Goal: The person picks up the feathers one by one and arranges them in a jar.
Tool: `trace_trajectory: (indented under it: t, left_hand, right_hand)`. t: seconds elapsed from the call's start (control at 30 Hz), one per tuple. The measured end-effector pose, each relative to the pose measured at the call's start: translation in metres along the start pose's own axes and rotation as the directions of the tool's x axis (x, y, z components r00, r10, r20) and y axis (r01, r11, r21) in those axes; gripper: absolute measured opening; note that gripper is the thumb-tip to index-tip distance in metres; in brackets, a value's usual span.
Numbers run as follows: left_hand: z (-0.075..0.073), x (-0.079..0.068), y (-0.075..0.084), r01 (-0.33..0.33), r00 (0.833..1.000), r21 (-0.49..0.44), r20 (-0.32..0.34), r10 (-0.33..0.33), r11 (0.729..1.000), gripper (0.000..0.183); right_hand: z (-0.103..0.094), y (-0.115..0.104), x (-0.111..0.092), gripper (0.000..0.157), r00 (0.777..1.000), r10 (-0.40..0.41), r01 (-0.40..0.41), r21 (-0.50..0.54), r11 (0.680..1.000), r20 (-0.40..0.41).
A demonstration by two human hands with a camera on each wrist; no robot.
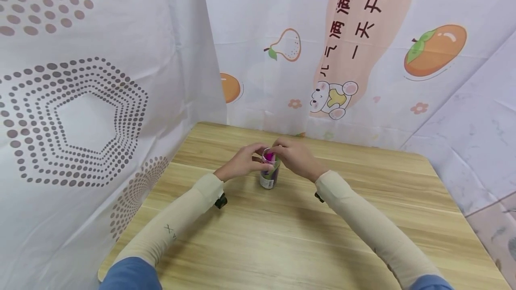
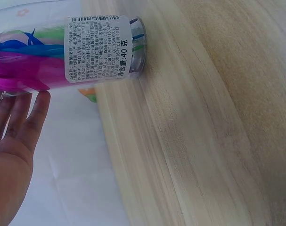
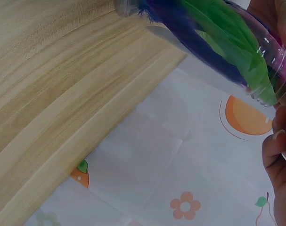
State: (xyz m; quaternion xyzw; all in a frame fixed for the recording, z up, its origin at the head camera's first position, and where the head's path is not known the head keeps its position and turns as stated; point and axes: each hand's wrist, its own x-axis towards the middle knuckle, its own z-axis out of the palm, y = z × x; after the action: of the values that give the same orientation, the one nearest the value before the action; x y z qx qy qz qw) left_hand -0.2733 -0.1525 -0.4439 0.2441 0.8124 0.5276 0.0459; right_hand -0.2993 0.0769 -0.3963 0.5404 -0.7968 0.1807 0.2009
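Observation:
A clear jar [image 1: 268,182] with a printed label [image 2: 98,48] stands on the wooden table. Feathers in magenta [image 2: 25,70], blue [image 2: 32,49] and green [image 3: 227,40] fill it. My left hand [image 1: 242,162] grips the jar near its top, with the thumb on the near side and fingers around the far side. My right hand [image 1: 298,158] is at the jar's mouth from the right, its curled fingertips pinching a magenta feather there. The exact hold of the right fingertips is partly hidden behind the hand and rim.
The wooden table [image 1: 258,236] reaches back to a white printed curtain [image 1: 250,26]. Another curtain, patterned with dots [image 1: 92,120], hangs along the left edge. Dark wrist cameras sit under both sleeves.

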Motion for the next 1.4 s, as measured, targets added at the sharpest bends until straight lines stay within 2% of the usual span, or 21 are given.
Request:
trace_trajectory:
  t: [0.17,0.33,0.5,0.6,0.8,0.97,1.23,1.4]
  left_hand:
    - [0.0,0.0,0.001,0.003,1.0,-0.018,0.005,-0.003,1.0,0.047]
    - [0.001,0.002,0.001,0.01,1.0,-0.037,0.013,-0.009,0.999,0.047]
    - [0.003,0.005,0.002,0.016,1.0,-0.054,0.024,-0.015,0.998,0.047]
    - [0.004,0.006,0.002,0.014,1.0,-0.052,0.023,-0.013,0.999,0.047]
    - [0.005,0.007,0.002,0.007,1.0,-0.024,0.022,-0.006,1.0,0.051]
    - [0.007,0.01,0.001,0.003,1.0,0.001,0.013,-0.003,1.0,0.053]
    - [0.009,0.016,0.0,-0.004,1.0,0.011,0.024,0.004,1.0,0.055]
    - [0.008,0.017,-0.004,-0.03,0.999,0.091,0.044,0.026,0.995,0.06]
  right_hand:
    - [0.001,-0.001,0.004,0.03,0.997,0.034,-0.032,-0.029,0.999,0.075]
    - [0.001,-0.003,0.006,0.039,0.993,0.023,-0.014,-0.077,0.997,0.115]
    - [-0.002,-0.003,0.008,0.037,0.992,0.009,0.003,-0.096,0.995,0.127]
    - [-0.004,-0.002,0.006,0.033,0.996,0.002,0.005,-0.078,0.997,0.089]
    - [-0.007,0.004,-0.003,0.019,0.999,0.007,-0.009,-0.044,0.999,-0.048]
    - [-0.008,0.01,-0.013,0.011,0.996,0.018,-0.022,-0.049,0.999,-0.087]
    - [-0.02,0.02,-0.042,0.011,0.979,0.129,-0.132,-0.01,0.991,-0.156]
    - [-0.034,0.026,-0.071,0.012,0.963,0.213,-0.22,-0.024,0.975,-0.164]
